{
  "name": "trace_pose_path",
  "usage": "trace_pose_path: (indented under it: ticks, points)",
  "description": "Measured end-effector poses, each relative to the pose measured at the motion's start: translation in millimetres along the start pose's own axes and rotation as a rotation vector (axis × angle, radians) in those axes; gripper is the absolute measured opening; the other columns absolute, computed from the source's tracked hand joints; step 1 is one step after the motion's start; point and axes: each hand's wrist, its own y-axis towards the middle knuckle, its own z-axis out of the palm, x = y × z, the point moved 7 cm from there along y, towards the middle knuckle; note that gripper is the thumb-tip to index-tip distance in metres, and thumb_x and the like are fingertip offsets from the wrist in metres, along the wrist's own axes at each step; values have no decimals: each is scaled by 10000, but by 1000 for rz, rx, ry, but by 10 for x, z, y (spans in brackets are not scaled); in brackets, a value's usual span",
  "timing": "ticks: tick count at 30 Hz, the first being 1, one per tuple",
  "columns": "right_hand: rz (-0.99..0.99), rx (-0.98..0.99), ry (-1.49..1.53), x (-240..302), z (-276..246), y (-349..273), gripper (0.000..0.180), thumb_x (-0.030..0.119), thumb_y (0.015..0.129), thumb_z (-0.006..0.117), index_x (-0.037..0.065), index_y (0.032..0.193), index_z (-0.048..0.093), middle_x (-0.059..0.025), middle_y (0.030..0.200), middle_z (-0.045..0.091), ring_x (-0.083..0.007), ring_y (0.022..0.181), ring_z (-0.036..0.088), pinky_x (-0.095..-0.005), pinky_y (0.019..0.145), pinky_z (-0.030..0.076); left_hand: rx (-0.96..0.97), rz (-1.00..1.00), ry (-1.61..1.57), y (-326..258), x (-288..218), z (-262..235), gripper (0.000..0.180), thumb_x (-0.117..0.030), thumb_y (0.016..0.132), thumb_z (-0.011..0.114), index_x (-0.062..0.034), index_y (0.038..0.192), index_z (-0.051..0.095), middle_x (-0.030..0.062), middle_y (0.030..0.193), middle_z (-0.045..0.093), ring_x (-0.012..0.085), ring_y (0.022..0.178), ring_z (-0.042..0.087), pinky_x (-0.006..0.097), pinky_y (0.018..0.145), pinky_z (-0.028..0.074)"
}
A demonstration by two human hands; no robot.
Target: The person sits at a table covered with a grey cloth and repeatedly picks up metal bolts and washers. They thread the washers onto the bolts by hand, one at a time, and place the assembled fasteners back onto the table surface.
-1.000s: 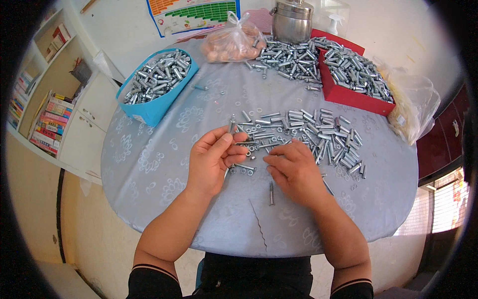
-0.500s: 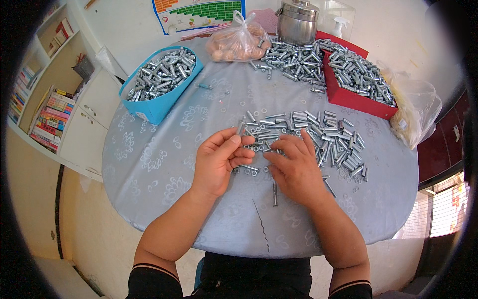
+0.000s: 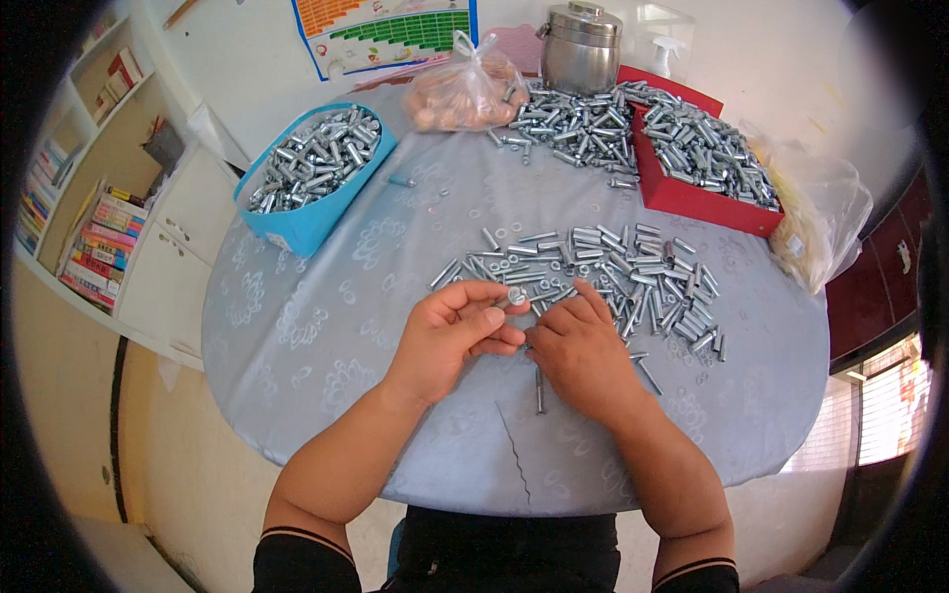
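Between the thumb and fingers of my left hand [image 3: 457, 331] is a metal bolt [image 3: 516, 296], its round end turned toward my right hand. My right hand [image 3: 575, 344] is close beside it at the near edge of the loose pile, back upward and fingers curled in; whatever its fingertips pinch is hidden. Silvery metal sleeves [image 3: 647, 282] and long bolts spread behind and to the right of both hands. Small washers [image 3: 501, 234] and nuts lie among them. One single bolt [image 3: 540, 391] lies apart, just in front of my right hand.
A blue box [image 3: 311, 219] full of assembled bolts stands at the left. Far right, a red box [image 3: 707, 205] holds more, beside a heap of bolts [image 3: 578, 124]. A knotted plastic bag [image 3: 460, 94], a steel pot [image 3: 581, 49] and another clear bag [image 3: 820, 222] line the back.
My left hand has moved right and a little nearer, tilting the bolt from upright so its end faces my right hand. The right hand's fingers have curled in more.
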Motion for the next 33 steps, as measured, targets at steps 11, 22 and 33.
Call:
trace_pose_path:
  ticks: [11,22,33]
  points:
    - [274,-428,657,-253,-439,-99,223,8,755,720,48,972,684,-106,939,676,-278,898,625,-363,807,485,24,28,116,-15,28,23,244,-19,910,585,17,1151,588,149,1036,667,212,849,692,312,727,595]
    - [242,-397,648,-237,-406,-97,216,-10,764,697,25,975,675,-119,929,671,-275,881,630,-351,786,492,2,96,268,-39,8,49,249,1,912,579,32,1159,597,128,1000,666,209,852,689,303,733,586]
    - [494,-338,1068,-445,-127,-184,192,-4,842,649,-4,1034,636,-54,910,649,-114,849,617,-265,776,498,-22,90,258,-36,21,33,248,19,901,582,27,1148,598,126,1019,664,203,852,686,301,737,580]
